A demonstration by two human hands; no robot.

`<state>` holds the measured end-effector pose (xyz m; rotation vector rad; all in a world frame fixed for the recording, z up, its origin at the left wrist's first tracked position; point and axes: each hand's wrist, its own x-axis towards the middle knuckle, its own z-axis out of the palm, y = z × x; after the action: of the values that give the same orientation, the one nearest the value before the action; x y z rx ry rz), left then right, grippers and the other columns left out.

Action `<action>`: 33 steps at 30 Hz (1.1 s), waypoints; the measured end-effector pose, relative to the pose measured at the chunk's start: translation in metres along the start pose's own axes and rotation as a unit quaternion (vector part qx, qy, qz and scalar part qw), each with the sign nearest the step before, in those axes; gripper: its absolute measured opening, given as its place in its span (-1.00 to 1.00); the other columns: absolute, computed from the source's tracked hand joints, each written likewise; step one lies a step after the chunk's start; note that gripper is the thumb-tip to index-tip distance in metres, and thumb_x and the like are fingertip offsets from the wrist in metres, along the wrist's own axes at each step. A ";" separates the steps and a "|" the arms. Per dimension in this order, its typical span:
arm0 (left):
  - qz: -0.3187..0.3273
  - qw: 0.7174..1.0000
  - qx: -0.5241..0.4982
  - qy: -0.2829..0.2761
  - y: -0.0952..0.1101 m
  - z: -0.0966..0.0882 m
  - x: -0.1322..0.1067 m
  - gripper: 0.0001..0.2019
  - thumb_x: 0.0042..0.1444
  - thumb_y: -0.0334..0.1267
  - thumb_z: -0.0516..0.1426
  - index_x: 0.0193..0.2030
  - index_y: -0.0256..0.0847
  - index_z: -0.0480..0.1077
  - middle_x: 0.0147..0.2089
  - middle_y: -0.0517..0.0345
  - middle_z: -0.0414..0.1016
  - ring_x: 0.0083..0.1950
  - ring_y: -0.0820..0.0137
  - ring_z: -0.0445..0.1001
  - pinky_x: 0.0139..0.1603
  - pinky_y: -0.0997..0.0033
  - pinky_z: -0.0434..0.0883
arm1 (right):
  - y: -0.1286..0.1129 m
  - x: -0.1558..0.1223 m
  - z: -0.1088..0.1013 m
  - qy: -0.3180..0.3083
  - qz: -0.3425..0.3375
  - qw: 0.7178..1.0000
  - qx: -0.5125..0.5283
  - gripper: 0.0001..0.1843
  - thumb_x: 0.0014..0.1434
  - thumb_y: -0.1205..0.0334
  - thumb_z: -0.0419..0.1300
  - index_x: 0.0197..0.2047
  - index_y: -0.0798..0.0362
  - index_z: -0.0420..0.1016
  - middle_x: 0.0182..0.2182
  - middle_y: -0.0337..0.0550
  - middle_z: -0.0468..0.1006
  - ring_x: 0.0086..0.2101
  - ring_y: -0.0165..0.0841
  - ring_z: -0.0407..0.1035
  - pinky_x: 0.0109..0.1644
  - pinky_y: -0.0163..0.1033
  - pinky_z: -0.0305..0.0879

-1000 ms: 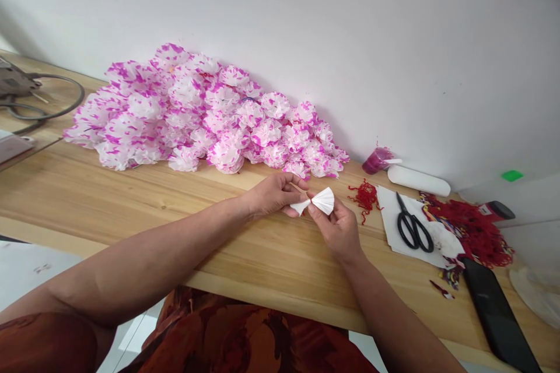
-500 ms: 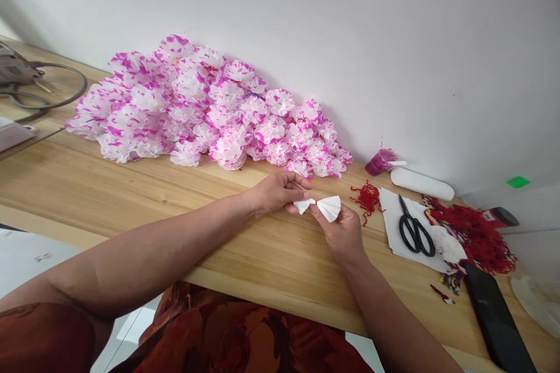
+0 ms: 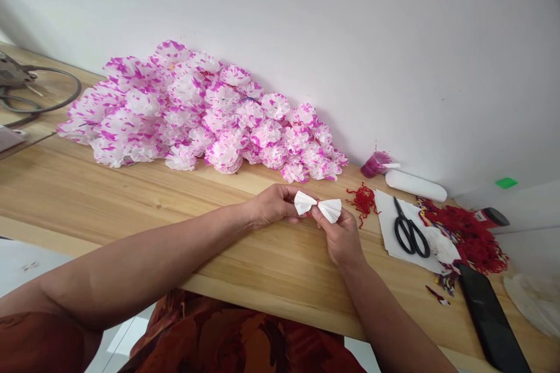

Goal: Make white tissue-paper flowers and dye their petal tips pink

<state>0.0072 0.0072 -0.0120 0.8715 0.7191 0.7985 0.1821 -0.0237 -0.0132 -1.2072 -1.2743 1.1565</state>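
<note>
A small white pleated paper bow (image 3: pixel 329 210), tied at its middle with red yarn, is held up above the table with both halves fanned out. My right hand (image 3: pixel 344 237) pinches it near the tied middle, thumb in front. My left hand (image 3: pixel 273 205) is closed at the other half, its fingertips partly hidden behind the paper. Beyond my hands lies a large heap of white paper flowers (image 3: pixel 223 151) with pink-purple edges. Loose red yarn pieces (image 3: pixel 363 201) lie just right of my right hand.
To the right, black-handled scissors (image 3: pixel 410 234) rest on white paper (image 3: pixel 385 218). Near them are a purple-stained cup (image 3: pixel 374 164), a white roll (image 3: pixel 415 185), a red yarn pile (image 3: pixel 481 245) and a black phone (image 3: pixel 492 317). A corded device (image 3: pixel 13 73) sits far left.
The bow's left half, narrow and folded before, is now spread into a fan. My left hand has shifted slightly behind it. The whole view has shifted a little.
</note>
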 end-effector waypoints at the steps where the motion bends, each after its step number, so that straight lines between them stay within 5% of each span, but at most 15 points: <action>1: 0.008 1.000 0.004 -0.004 0.000 0.000 0.000 -0.54 -0.31 -0.55 0.35 -0.15 -0.24 0.63 -0.32 0.14 0.63 -0.32 0.48 0.50 -0.35 0.59 0.40 | 0.000 0.000 -0.001 -0.009 0.006 1.000 0.002 -0.74 -0.07 0.14 0.45 -0.54 0.03 0.47 -0.61 -0.32 0.39 -0.52 -0.44 0.23 -0.34 -0.26 0.26; 10: 0.061 0.994 0.055 -0.069 0.002 -0.005 0.000 -0.64 -0.17 -0.41 0.40 -0.13 -0.26 0.64 -0.21 0.01 0.68 -0.23 0.37 0.58 -0.13 0.42 0.46 | 0.003 0.006 -0.014 -0.065 0.104 0.992 0.020 -0.58 -0.29 0.03 0.57 -0.44 0.05 0.54 -0.60 -0.30 0.43 -0.54 -0.46 0.18 -0.45 -0.31 0.09; 17: 0.100 0.979 0.148 -0.096 0.005 -0.009 -0.001 -0.70 -0.01 -0.29 0.35 -0.08 -0.23 0.64 -0.02 -0.05 0.65 -0.05 0.29 0.60 0.04 0.38 0.47 | -0.005 0.004 -0.016 -0.074 0.043 0.992 -0.095 -0.55 -0.22 -0.08 0.53 -0.39 0.08 0.57 -0.56 -0.28 0.45 -0.51 -0.43 0.21 -0.40 -0.29 0.16; 23: 0.113 0.975 0.172 -0.085 0.002 -0.008 0.000 -0.74 -0.06 -0.24 0.39 -0.18 -0.24 0.66 -0.13 -0.05 0.65 -0.17 0.32 0.60 -0.08 0.38 0.51 | -0.005 0.003 -0.019 -0.117 0.038 0.981 -0.151 -0.62 -0.04 -0.04 0.43 -0.34 0.11 0.57 -0.52 -0.24 0.48 -0.49 -0.41 0.23 -0.40 -0.29 0.16; 33: 0.157 0.953 0.256 -0.036 0.002 -0.003 -0.001 -0.84 -0.16 -0.33 0.39 -0.40 -0.29 0.58 -0.33 0.08 0.57 -0.32 0.43 0.49 -0.26 0.48 0.42 | -0.006 0.000 -0.016 -0.137 0.003 0.977 -0.165 -0.69 -0.06 0.04 0.43 -0.36 0.09 0.55 -0.54 -0.28 0.47 -0.52 -0.44 0.24 -0.42 -0.30 0.16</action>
<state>0.0032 0.0083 -0.0114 1.5068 0.7450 0.8687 0.1978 -0.0243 -0.0068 -1.3207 -1.7248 1.1753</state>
